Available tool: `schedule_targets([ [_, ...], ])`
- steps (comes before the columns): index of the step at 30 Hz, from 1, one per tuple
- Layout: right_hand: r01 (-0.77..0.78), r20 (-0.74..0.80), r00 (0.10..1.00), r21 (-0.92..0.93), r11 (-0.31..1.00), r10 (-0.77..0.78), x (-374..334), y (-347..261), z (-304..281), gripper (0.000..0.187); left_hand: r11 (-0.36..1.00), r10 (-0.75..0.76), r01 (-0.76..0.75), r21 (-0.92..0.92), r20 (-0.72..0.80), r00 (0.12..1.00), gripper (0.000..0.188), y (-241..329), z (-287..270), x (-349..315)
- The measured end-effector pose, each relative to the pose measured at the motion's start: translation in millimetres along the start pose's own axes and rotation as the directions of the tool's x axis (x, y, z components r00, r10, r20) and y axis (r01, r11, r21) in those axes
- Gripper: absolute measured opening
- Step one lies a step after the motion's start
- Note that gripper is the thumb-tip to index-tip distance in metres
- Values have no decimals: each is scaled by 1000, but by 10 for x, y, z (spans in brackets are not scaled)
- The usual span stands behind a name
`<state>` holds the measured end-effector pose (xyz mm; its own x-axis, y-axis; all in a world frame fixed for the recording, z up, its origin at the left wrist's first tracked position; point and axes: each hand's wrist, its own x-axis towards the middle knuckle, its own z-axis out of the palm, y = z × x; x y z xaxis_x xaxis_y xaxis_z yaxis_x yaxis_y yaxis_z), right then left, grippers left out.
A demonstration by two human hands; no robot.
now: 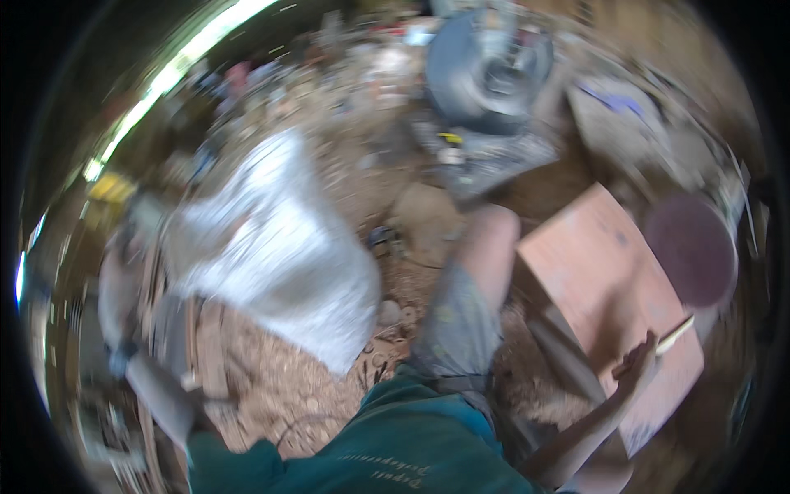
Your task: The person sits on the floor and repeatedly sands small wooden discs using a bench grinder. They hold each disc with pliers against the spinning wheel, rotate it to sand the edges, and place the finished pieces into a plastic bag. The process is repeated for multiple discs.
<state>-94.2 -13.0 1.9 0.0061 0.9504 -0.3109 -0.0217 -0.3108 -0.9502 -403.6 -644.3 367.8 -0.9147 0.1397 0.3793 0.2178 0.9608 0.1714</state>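
My right hand is closed around a narrow pale stick, over a pinkish flat board. What the stick is exactly, I cannot make out through the blur. Far out to the left reaches my left hand, with a dark band at its wrist. Its fingers are smeared by motion, close to a greyish object and a yellow item. Whether it holds either one does not show.
A large white woven sack lies left of my knee. Wood shavings cover the ground. Beyond are a grey round machine-like object, a clear plastic sheet and a maroon round seat-like disc. Wooden strips lie at left.
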Motion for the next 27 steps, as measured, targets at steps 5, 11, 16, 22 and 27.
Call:
schedule_targets([
  [5,408,-612,735,55,911,-292,-460,-287,-1715,17,782,397,-199,-591,225,890,42,1608,973,125],
  [11,-363,-826,474,-499,787,-305,-1520,1142,-3153,23,659,731,32,-752,649,210,30,3122,2739,-803],
  [16,-649,-832,546,-344,679,100,-1917,2895,-2649,41,529,846,102,-843,514,-140,25,4288,3271,-1502],
  [22,-594,-943,323,-270,758,-83,-2462,3222,-2784,50,510,859,151,-847,496,-125,34,5421,3574,-2693],
  [27,-528,-957,194,-286,800,-214,-1468,3039,-3661,43,509,857,157,-846,480,-190,31,5762,3707,-3210],
])
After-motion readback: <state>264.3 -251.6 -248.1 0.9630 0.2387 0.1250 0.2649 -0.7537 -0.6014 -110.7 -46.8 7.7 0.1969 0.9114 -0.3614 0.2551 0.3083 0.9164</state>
